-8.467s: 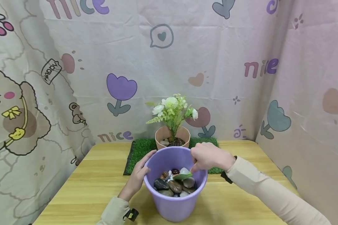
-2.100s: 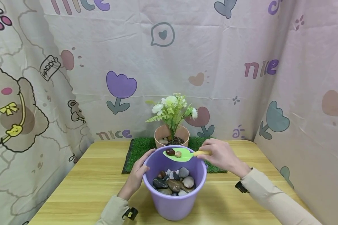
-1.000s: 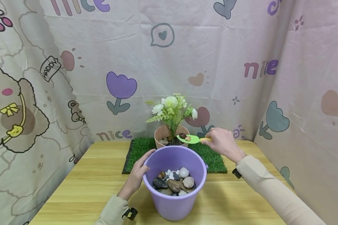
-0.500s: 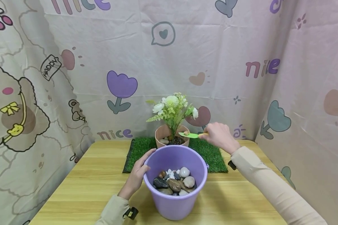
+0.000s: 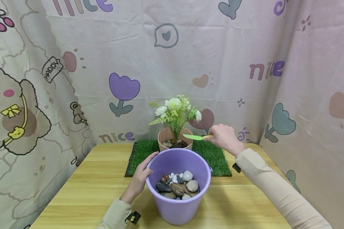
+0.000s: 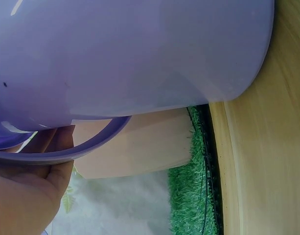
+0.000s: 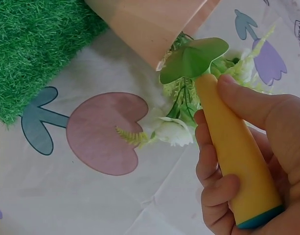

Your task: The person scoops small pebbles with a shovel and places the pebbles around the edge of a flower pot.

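My right hand (image 5: 225,138) grips the yellow handle of a small trowel (image 5: 193,137), its green blade tilted over the right side of a peach flowerpot (image 5: 162,136). No stone shows on the blade. The handle's blue-green end shows in the right wrist view, with fingers curled around the handle (image 7: 240,161). In the pot stand white and green flowers (image 5: 174,111), with stones and dark material at their base. My left hand (image 5: 139,181) holds the left rim of a purple bucket (image 5: 176,210). Several pebbles (image 5: 177,189), dark, brown and white, lie inside the bucket.
The pot rests on a green turf mat (image 5: 143,156) behind the bucket, which partly hides it. Both stand on a wooden table (image 5: 86,187). A printed cloth (image 5: 218,47) hangs at the back and sides.
My right hand carried the trowel from the bucket to the pot and tipped it. The dark red and pale stones have left the blade. My left hand has stayed on the bucket.
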Tool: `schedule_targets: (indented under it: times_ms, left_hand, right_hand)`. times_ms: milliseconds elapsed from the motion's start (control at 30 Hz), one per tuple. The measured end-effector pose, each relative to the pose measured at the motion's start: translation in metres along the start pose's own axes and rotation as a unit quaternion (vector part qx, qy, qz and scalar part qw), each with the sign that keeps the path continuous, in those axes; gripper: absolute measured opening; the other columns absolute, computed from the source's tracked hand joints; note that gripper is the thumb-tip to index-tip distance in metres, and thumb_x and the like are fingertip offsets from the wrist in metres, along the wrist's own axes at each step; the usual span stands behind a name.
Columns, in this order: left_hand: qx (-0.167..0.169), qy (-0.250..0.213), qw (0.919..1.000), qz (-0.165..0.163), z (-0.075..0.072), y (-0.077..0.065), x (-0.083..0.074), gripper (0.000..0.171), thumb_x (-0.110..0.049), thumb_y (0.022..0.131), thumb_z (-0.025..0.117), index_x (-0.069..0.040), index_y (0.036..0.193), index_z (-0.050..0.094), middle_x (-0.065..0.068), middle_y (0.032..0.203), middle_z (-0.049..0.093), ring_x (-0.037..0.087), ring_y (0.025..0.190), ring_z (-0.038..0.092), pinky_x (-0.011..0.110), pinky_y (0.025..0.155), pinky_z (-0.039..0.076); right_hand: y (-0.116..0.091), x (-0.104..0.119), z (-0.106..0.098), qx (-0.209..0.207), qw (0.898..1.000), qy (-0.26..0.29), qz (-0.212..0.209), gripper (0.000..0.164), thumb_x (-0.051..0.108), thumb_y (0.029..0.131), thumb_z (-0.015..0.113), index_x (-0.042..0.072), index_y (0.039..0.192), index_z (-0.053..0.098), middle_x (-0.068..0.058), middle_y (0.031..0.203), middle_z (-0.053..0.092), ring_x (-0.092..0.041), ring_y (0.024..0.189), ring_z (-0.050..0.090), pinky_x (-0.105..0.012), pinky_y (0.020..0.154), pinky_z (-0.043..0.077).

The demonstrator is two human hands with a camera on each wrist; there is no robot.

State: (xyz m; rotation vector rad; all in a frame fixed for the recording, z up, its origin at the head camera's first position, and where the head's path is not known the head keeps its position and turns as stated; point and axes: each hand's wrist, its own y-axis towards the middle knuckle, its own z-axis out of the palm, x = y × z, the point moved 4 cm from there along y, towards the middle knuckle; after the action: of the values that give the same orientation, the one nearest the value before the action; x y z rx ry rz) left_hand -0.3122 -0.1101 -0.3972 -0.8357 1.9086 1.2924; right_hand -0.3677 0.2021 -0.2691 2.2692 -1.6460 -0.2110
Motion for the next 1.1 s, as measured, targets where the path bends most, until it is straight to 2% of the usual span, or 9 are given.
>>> schedule_targets:
  times_ms: [300,500,733,1000,1100]
  left_hand:
    - [0.001,0.001,1.0,-0.002,0.0,0.0,0.0,0.069,0.0,0.08,0.039,-0.007,0.149,0.041,0.017,0.147,0.048,0.036,0.124,0.053,0.027,0.095,0.05]
    - [0.001,0.001,1.0,-0.002,0.0,0.0,0.0,0.069,0.0,0.08,0.039,-0.007,0.148,0.042,0.017,0.147,0.048,0.037,0.124,0.053,0.028,0.095,0.05]
    - [0.003,0.001,1.0,-0.007,0.0,0.0,0.0,0.069,-0.001,0.081,0.039,-0.009,0.149,0.042,0.016,0.147,0.048,0.036,0.124,0.053,0.028,0.094,0.051]
    - [0.002,0.0,0.9999,-0.01,0.0,0.0,0.001,0.069,-0.001,0.08,0.039,-0.009,0.148,0.042,0.016,0.146,0.049,0.036,0.123,0.054,0.028,0.094,0.051]
    - [0.003,0.0,1.0,-0.009,0.0,0.0,0.0,0.069,-0.001,0.08,0.039,-0.008,0.149,0.041,0.016,0.147,0.048,0.036,0.124,0.053,0.027,0.094,0.05]
  right_hand:
    - [-0.003,-0.004,0.006,0.014,1.0,0.009,0.008,0.037,0.045,0.085,0.071,0.025,0.055,0.063,0.007,0.05,0.044,-0.013,0.048,0.042,-0.03,0.045,0.032]
    - [-0.007,-0.002,0.007,0.013,1.0,0.021,0.003,0.028,0.049,0.085,0.069,0.024,0.072,0.075,0.007,0.053,0.051,-0.013,0.051,0.046,-0.029,0.046,0.035]
    - [-0.014,0.001,0.009,0.007,0.999,0.034,-0.011,0.031,0.05,0.085,0.068,0.022,0.093,0.08,0.009,0.055,0.056,-0.011,0.049,0.046,-0.028,0.044,0.034]
    - [-0.021,0.001,0.01,-0.009,0.998,0.052,-0.027,0.03,0.05,0.084,0.069,0.024,0.094,0.08,0.01,0.053,0.054,-0.009,0.045,0.04,-0.026,0.043,0.028]
    - [-0.026,0.004,0.008,-0.014,0.997,0.062,-0.034,0.03,0.051,0.084,0.07,0.025,0.095,0.08,0.012,0.055,0.057,-0.008,0.045,0.039,-0.025,0.042,0.027]
